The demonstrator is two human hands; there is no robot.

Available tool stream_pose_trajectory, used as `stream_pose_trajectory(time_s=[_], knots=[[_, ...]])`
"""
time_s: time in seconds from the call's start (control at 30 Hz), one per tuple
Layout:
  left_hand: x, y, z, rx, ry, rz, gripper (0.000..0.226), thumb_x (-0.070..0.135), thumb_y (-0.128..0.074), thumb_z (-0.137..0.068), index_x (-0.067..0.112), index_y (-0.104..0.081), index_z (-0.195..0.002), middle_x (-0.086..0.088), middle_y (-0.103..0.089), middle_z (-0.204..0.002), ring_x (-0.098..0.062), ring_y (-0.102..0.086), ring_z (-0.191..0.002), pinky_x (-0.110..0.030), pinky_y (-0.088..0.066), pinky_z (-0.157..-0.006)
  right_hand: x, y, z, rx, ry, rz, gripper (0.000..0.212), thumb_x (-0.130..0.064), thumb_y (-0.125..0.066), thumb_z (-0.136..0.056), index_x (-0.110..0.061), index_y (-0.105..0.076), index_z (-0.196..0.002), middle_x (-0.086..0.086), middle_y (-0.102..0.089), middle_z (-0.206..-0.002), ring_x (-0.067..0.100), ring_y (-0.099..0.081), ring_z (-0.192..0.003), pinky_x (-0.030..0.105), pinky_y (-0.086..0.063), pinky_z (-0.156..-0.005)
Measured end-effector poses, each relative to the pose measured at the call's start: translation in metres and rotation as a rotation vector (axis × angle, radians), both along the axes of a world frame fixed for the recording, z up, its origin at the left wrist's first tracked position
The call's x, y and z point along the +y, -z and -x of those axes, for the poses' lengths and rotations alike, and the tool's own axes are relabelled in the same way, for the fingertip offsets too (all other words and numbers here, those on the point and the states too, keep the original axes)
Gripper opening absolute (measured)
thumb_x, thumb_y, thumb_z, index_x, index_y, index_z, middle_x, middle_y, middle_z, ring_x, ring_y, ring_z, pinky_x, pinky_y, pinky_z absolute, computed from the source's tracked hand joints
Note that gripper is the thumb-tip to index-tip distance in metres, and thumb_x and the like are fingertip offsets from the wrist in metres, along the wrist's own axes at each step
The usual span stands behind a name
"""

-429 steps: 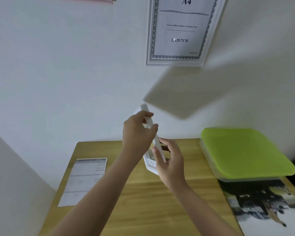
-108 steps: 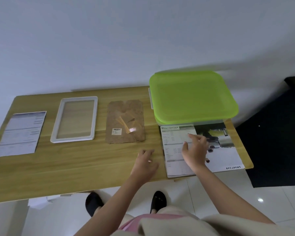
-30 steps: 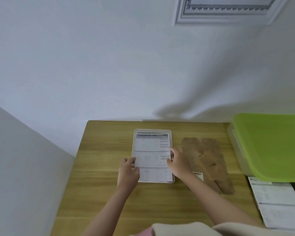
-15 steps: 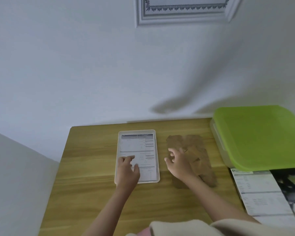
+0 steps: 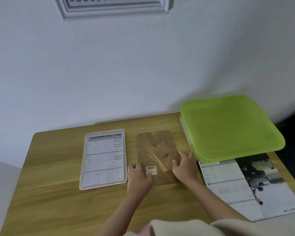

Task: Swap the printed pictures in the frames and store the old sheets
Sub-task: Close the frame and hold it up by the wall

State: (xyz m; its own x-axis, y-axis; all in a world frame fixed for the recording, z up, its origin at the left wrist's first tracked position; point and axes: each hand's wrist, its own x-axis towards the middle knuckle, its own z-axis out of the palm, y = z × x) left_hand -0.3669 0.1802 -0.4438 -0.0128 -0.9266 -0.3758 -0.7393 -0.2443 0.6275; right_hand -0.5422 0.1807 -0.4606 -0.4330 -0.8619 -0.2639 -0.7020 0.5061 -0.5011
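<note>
Your left hand [image 5: 138, 176] rests on the near left corner of the brown backing board [image 5: 157, 155], fingers spread and flat. Your right hand [image 5: 184, 165] has curled fingers at the board's right edge, at about 3 o'clock. Whether either hand has truly gripped the board or only touches it, I cannot tell. The board lies flat on the desk [image 5: 49, 198], just to the right of the white frame [image 5: 103, 158]. That frame lies face down with a printed sheet [image 5: 105, 157] resting in its opening.

In my judgement, the main risk comes when you lift the board over to the frame. The sheet sits loose in the opening, so a dragged edge could push it askew or crease it. The folded stand strip [image 5: 157, 160] on the board could snag your fingers. Lifting by one corner might flex the board.

The green-lidded box [image 5: 228, 126] sits at 2 o'clock, and its contents are hidden by the lid. It covers the far edge of the magazine spread [image 5: 245, 184], which also overhangs the desk's near right edge and could slide off if your sleeve [image 5: 194, 227] brushes it. The wall frame [image 5: 114, 5] at 12 o'clock is cut off. The text on the sheet is too blurred to read.
</note>
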Motion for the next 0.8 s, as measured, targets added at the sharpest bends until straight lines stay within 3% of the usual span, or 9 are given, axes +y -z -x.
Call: stream_pose_trajectory(time_s=[0.1, 0.23, 0.33, 0.47, 0.8], knots=[[0.006, 0.0, 0.015, -0.028, -0.067, -0.014, 0.039, 0.02, -0.058, -0.081, 0.012, -0.046, -0.117, -0.004, -0.031, -0.114, -0.027, -0.039, -0.113, -0.027, -0.033, -0.089, 0.0, 0.001, -0.001, -0.04, -0.042, -0.024, 0.053, -0.029, -0.056, -0.089, -0.013, -0.043, -0.138, 0.008, -0.041, -0.135, 0.024, -0.05, -0.116, 0.034, -0.045, -0.095], [0.001, -0.002, 0.022, -0.034, -0.191, -0.072, 0.058, 0.017, -0.06, -0.08, 0.013, -0.039, -0.134, -0.013, -0.032, -0.131, -0.031, -0.034, -0.124, -0.034, -0.034, -0.099, -0.004, 0.003, 0.003, -0.157, -0.021, -0.057, 0.061, -0.028, -0.063, -0.087, -0.014, -0.038, -0.141, 0.007, -0.035, -0.137, 0.021, -0.05, -0.117, 0.027, -0.043, -0.093], [-0.006, -0.001, 0.018, -0.048, -0.227, -0.123, 0.063, 0.016, -0.063, -0.079, 0.012, -0.037, -0.136, -0.016, -0.035, -0.134, -0.033, -0.034, -0.126, -0.039, -0.036, -0.101, -0.006, 0.005, 0.013, -0.257, -0.001, -0.05, 0.064, -0.03, -0.07, -0.081, -0.016, -0.043, -0.138, 0.007, -0.041, -0.133, 0.021, -0.054, -0.111, 0.027, -0.046, -0.092], [-0.005, -0.001, 0.011, -0.041, -0.221, -0.146, 0.066, 0.013, -0.066, -0.076, 0.012, -0.039, -0.136, -0.013, -0.038, -0.133, -0.03, -0.035, -0.125, -0.039, -0.038, -0.1, -0.001, 0.005, 0.014, -0.332, 0.004, -0.012, 0.059, -0.025, -0.073, -0.077, -0.019, -0.051, -0.131, 0.005, -0.051, -0.122, 0.015, -0.059, -0.096, 0.02, -0.045, -0.073], [-0.004, -0.02, -0.042, -0.003, -0.216, 0.031, 0.069, 0.016, -0.068, -0.077, 0.014, -0.037, -0.138, -0.007, -0.04, -0.13, -0.026, -0.035, -0.122, -0.036, -0.036, -0.1, 0.002, -0.011, -0.039, -0.426, 0.077, 0.146, 0.061, -0.019, -0.072, -0.08, -0.017, -0.047, -0.135, -0.002, -0.043, -0.116, 0.01, -0.052, -0.091, 0.018, -0.043, -0.079]])
